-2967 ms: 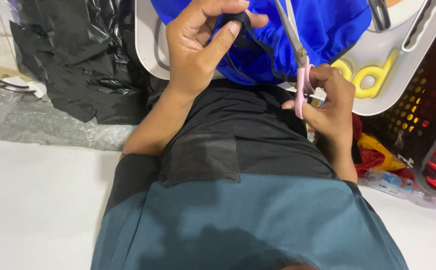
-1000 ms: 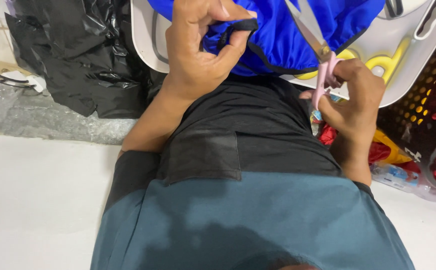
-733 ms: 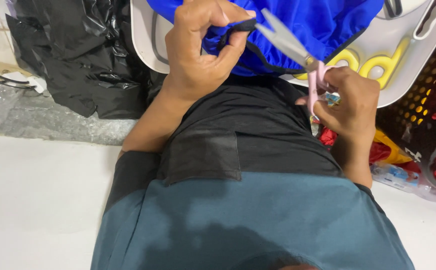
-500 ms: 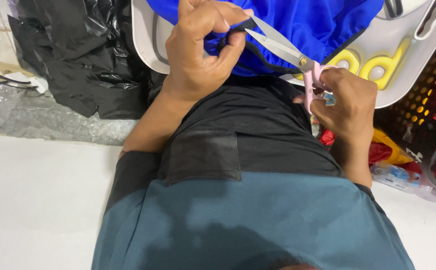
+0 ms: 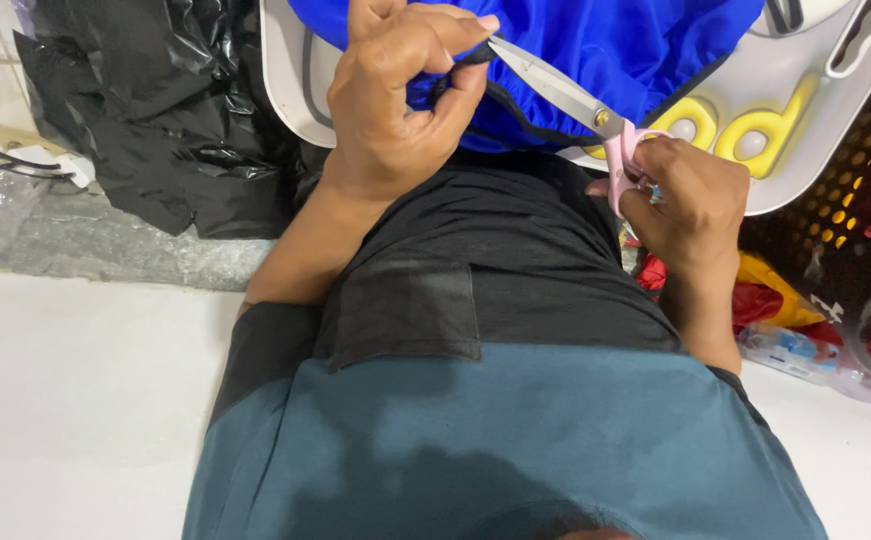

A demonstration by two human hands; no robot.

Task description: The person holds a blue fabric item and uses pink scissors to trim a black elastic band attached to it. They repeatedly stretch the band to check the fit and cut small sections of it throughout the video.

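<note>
The scissors (image 5: 556, 90) have swung in from the right hand (image 5: 686, 200); their tips now meet the black trim (image 5: 461, 70) of the blue cloth (image 5: 596, 40), pinched in the left hand (image 5: 396, 110).

A small garment workroom, by the look of it. Black plastic sheeting (image 5: 166, 110) is heaped along the white floor (image 5: 76, 400). A dark mesh basket (image 5: 856, 230) holds red and yellow cloth.

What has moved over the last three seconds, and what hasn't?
The right hand swung the pink-handled scissors from pointing up and away to leftward, bringing the blade tips to the black trim pinched in the left hand. The left hand kept its grip on the blue fabric; the white tray stayed put.
</note>
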